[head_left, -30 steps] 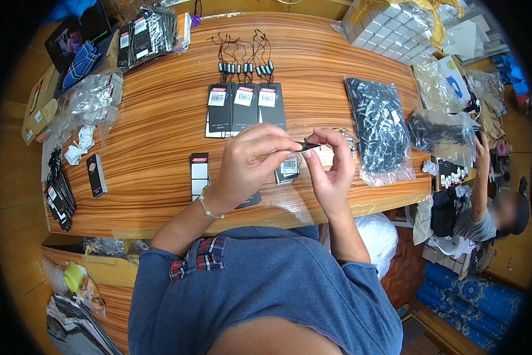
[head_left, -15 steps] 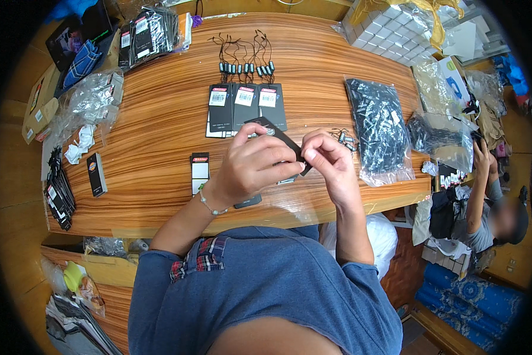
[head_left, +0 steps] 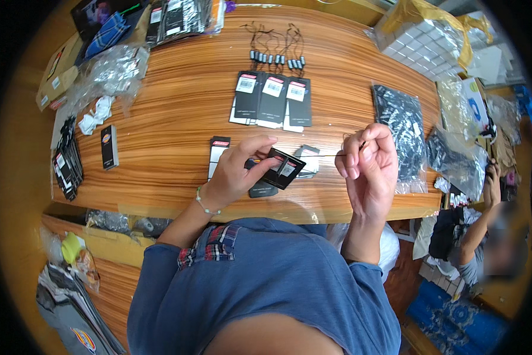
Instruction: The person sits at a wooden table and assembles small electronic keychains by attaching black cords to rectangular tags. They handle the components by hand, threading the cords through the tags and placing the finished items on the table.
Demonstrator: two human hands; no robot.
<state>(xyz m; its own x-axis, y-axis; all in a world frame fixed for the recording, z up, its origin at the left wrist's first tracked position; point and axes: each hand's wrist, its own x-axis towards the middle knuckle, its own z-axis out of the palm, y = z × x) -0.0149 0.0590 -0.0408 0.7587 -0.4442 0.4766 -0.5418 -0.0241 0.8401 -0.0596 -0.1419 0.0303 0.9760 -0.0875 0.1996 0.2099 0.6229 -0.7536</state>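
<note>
My left hand (head_left: 242,168) pinches a black hang tag (head_left: 294,173) with pale labels between thumb and fingers, just above the table's front part. A thin dark cord (head_left: 325,155) runs taut from the tag to my right hand (head_left: 369,163), whose closed fingertips grip its end. Near my left hand lie a black-and-white tag (head_left: 220,145) and a dark tag (head_left: 263,190). A small pile of white-labelled tags (head_left: 309,163) sits behind the cord. Farther back, three overlapping stacks of black tags (head_left: 272,106) lie in a row, below several cords with small black tabs (head_left: 276,60).
On the right lies a clear bag of black cord pieces (head_left: 399,130); a wrapped block of white boxes (head_left: 420,44) stands behind it. At left are a tag stack (head_left: 109,148), crumpled paper (head_left: 96,115) and plastic bags (head_left: 115,74). Another person's arm (head_left: 478,228) shows at far right.
My right hand has moved away from the tag to the right, and the cord is now stretched between both hands. The tag has turned in my left hand. The whole view has shifted slightly.
</note>
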